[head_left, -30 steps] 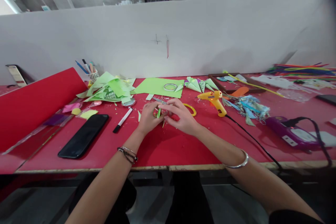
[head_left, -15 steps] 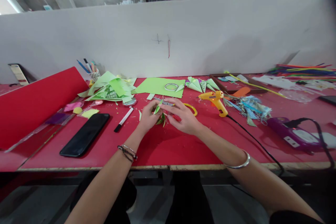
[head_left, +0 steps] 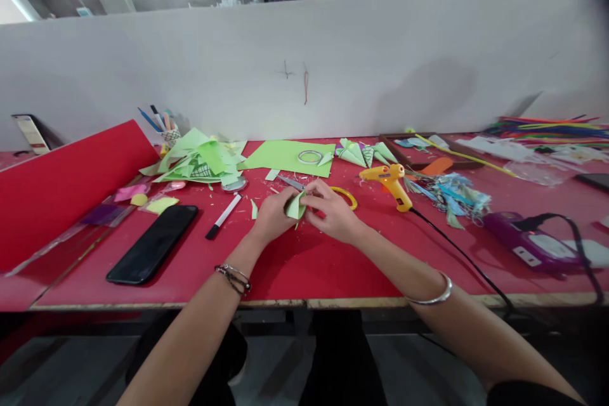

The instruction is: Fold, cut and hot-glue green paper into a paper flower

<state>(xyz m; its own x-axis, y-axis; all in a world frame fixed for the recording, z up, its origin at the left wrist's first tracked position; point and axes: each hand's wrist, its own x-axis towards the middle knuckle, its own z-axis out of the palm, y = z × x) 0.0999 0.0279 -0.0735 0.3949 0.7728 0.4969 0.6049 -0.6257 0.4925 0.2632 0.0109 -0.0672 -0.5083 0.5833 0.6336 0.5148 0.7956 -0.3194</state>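
Note:
Between my two hands is a small folded piece of light green paper (head_left: 295,205), above the middle of the red table. My left hand (head_left: 275,212) is closed around its left side. With thumb and fingers, my right hand (head_left: 333,210) pinches its right edge. Just behind my hands lie scissors (head_left: 291,183), their grey blades showing and their handles mostly hidden. A small green paper scrap (head_left: 254,209) rests to the left of my left hand, near a white marker with a black cap (head_left: 223,217).
A yellow glue gun (head_left: 391,184) stands on the right, its black cord running to the front edge. Green paper scraps (head_left: 200,162) are heaped at back left. Paper cones (head_left: 352,152) sit behind. A black phone (head_left: 153,244) lies left, a purple power strip (head_left: 533,244) right.
The green paper has been turned in my hands, so a broader, paler face shows now. My left fingers have closed around it, and my right hand has come in closer to pinch its edge.

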